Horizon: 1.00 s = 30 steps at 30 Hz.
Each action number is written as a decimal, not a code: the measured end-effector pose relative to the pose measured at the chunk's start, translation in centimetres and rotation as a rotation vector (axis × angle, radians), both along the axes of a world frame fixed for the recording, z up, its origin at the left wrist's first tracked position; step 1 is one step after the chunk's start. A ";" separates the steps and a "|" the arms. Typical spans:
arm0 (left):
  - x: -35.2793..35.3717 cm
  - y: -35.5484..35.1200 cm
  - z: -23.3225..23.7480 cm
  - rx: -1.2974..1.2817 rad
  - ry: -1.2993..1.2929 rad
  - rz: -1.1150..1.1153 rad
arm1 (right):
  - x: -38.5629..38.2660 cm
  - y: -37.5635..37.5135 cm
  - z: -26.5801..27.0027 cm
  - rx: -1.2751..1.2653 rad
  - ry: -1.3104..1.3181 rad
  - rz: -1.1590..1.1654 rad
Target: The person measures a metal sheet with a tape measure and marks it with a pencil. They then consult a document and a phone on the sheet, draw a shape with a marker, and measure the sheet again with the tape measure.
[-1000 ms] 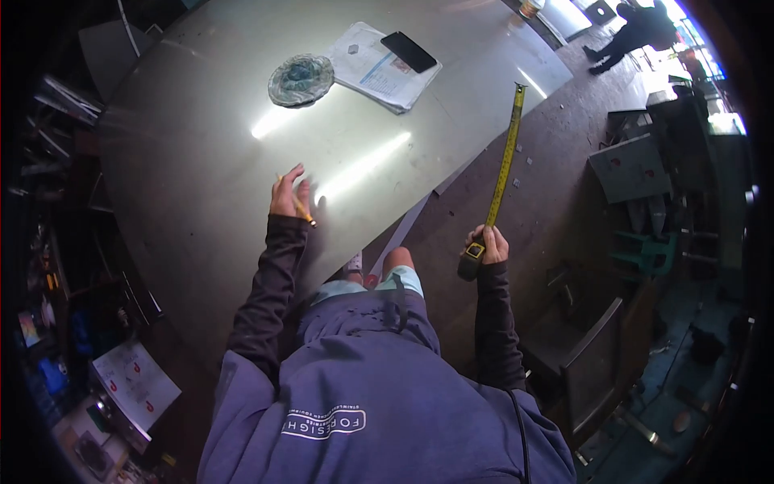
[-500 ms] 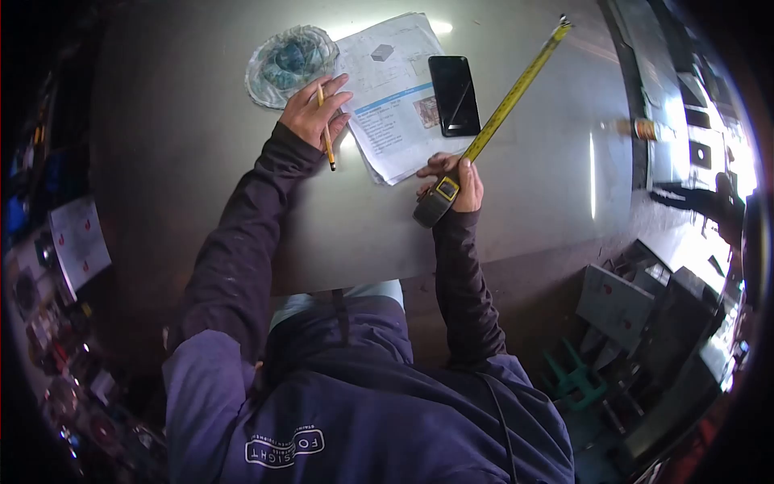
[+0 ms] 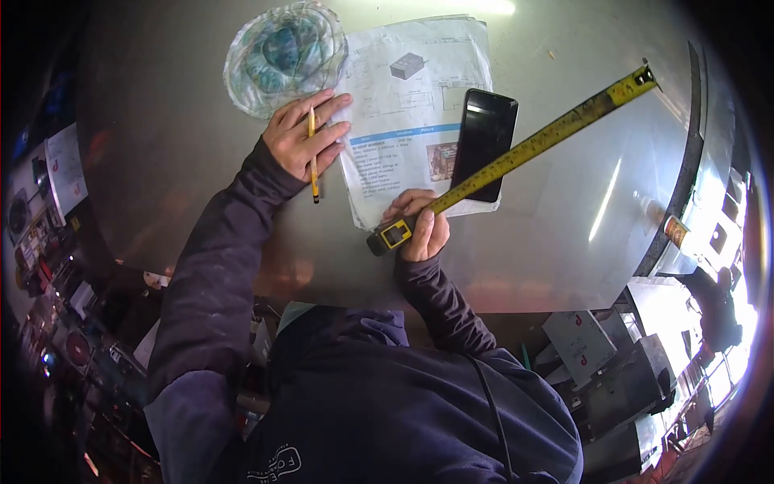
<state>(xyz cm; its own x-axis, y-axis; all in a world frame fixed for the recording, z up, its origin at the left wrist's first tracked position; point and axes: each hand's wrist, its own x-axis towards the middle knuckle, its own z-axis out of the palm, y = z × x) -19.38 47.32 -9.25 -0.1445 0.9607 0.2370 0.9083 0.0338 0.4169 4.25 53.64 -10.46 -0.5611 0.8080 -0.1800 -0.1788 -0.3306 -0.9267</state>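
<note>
My left hand (image 3: 305, 139) lies at the left edge of a stack of printed drawing sheets (image 3: 411, 105), a yellow pencil (image 3: 313, 165) held between its fingers. The pencil's sharpened tip points away from me. Near the bottom of the sheets, my right hand (image 3: 423, 226) grips a black and yellow tape measure (image 3: 395, 235). Its yellow blade (image 3: 556, 141) is drawn out toward the upper right, passing over a black phone (image 3: 486, 133). The phone rests partly on the sheets. A crumpled bundle in clear plastic (image 3: 284, 52) sits beside my left fingertips.
Everything lies on a shiny metal tabletop (image 3: 556, 242). Beyond its right edge are a small labelled container (image 3: 676, 231) and a dark figure of a person (image 3: 716, 306). White-faced panels (image 3: 579, 347) stand at lower right, and cluttered shelves (image 3: 48, 274) line the left.
My right hand has shifted left with the tape measure, and the blade has swung down to the right, now crossing the phone. My left hand still holds the pencil. The camera view has shifted.
</note>
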 end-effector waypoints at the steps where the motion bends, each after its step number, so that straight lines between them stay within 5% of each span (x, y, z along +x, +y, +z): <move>1: -0.1 0.1 0.0 -0.008 -0.003 -0.003 | 0.0 0.1 0.2 -0.015 0.002 0.001; 16: 0.3 0.4 -1.0 -0.006 -0.024 0.047 | 0.5 0.3 -0.3 0.145 -0.075 0.216; 30: -0.3 0.2 -1.2 0.003 -0.029 0.011 | 1.0 0.8 -0.4 0.135 -0.058 0.172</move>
<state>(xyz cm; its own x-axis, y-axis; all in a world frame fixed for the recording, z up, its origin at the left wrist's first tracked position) -19.73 47.54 -10.43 -0.1617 0.9585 0.2350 0.8953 0.0423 0.4434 5.27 54.43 -10.90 -0.6847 0.7200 -0.1131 -0.0753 -0.2242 -0.9716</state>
